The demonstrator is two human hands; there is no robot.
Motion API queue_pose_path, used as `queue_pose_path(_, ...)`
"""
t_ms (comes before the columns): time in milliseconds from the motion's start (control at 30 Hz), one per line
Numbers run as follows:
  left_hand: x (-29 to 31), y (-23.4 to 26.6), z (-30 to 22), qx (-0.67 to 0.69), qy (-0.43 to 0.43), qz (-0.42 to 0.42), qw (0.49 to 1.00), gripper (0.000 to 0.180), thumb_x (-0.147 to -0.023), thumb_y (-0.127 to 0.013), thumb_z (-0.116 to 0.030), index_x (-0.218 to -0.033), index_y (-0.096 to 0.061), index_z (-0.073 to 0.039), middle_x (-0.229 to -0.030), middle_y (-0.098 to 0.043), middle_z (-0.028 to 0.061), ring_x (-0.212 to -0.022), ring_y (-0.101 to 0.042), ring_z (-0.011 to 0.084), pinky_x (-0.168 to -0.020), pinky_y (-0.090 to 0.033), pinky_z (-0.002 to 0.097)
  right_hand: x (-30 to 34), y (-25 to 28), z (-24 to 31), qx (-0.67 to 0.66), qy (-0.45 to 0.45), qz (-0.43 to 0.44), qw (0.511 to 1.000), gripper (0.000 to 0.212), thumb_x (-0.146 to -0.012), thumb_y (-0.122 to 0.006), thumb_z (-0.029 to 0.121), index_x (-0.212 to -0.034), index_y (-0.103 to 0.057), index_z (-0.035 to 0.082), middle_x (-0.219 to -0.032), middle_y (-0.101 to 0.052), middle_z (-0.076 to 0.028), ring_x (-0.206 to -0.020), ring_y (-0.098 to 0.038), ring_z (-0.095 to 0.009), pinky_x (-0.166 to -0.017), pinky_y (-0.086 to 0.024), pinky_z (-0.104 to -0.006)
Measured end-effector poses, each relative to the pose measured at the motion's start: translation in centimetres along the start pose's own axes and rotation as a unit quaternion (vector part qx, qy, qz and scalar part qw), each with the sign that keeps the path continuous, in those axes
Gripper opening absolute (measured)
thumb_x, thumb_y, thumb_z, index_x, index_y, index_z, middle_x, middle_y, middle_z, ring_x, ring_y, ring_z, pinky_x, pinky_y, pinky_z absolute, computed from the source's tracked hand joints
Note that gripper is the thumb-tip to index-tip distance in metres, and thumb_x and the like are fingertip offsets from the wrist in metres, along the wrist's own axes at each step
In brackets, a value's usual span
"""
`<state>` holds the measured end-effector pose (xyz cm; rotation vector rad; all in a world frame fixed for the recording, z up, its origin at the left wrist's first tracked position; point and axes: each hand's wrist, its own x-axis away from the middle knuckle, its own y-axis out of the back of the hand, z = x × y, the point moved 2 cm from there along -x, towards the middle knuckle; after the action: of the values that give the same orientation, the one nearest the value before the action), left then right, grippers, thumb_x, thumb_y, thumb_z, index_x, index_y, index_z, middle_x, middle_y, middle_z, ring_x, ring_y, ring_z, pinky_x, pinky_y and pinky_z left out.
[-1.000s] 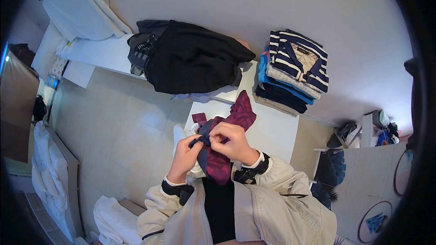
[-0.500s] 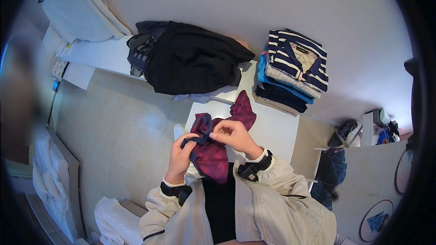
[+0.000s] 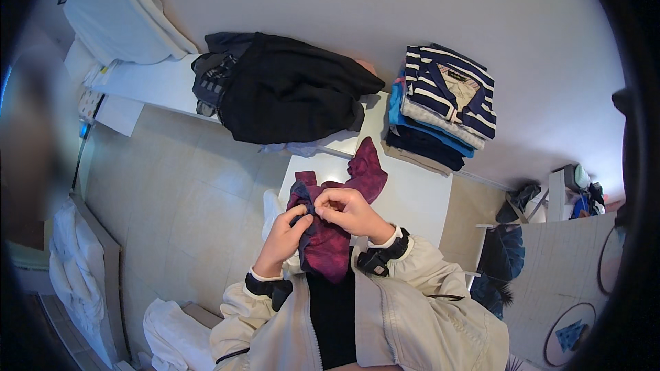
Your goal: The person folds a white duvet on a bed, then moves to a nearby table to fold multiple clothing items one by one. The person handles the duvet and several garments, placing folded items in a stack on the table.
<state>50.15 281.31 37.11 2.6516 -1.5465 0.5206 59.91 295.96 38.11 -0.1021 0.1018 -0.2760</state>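
Observation:
A maroon garment with dark navy trim (image 3: 326, 251) is bunched in front of my torso, partly resting on the white table (image 3: 412, 196). My left hand (image 3: 284, 237) pinches the navy edge between thumb and fingers. Close beside it, my right hand (image 3: 347, 211) has its thumb and fingertips closed on the same trim. One maroon end stretches away from me over the table, and another part hangs down toward my lap. My fingers hide the exact spot they grip.
Beyond the table, a black garment (image 3: 295, 86) covers a heap of clothes on a white bench (image 3: 161, 86). A folded stack with a navy-and-white striped shirt (image 3: 450, 89) on top stands at the far right. White cloth (image 3: 120, 10) drapes at the far left.
My left hand has shifted slightly right, and the two hands' fingertips are now close together on the navy trim. The trim has bunched up, and less of it shows.

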Motion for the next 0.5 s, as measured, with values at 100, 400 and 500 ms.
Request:
queue_pose_path(100,0.1,0.1,0.1,0.002,-0.009,-0.010,1.000,0.017,-0.090,-0.052,-0.006,-0.101,-0.060,0.004,-0.089,-0.059,-0.0025,-0.080,-0.052,0.0042,-0.072,-0.043,0.0200,0.1,0.1,-0.1,0.005,-0.016,-0.045,0.999,0.005,-0.088,-0.058,0.005,-0.089,-0.060,0.000,-0.073,-0.054,0.003,-0.064,-0.047,-0.003,-0.057,-0.038,-0.0192)
queue_pose_path(400,1.1,1.3,-0.6,0.113,-0.020,0.005,0.993,0.019,-0.089,-0.052,-0.004,-0.101,-0.061,0.006,-0.090,-0.059,-0.0013,-0.082,-0.051,0.0057,-0.076,-0.042,0.0202,0.8,4.2,-2.3,0.039,-0.014,-0.256,0.966,0.006,-0.087,-0.059,0.005,-0.088,-0.061,-0.001,-0.072,-0.055,0.004,-0.063,-0.049,-0.002,-0.055,-0.039,-0.0171)
queue_pose_path(500,1.2,1.5,-0.7,0.112,-0.020,0.024,0.993,0.018,-0.089,-0.052,-0.004,-0.101,-0.061,0.006,-0.089,-0.058,-0.0020,-0.081,-0.050,0.0053,-0.074,-0.041,0.0198,0.5,3.9,-2.4,0.100,0.011,-0.195,0.976,0.015,-0.084,-0.060,0.004,-0.099,-0.061,-0.001,-0.073,-0.057,0.003,-0.064,-0.050,-0.002,-0.056,-0.040,-0.0171)
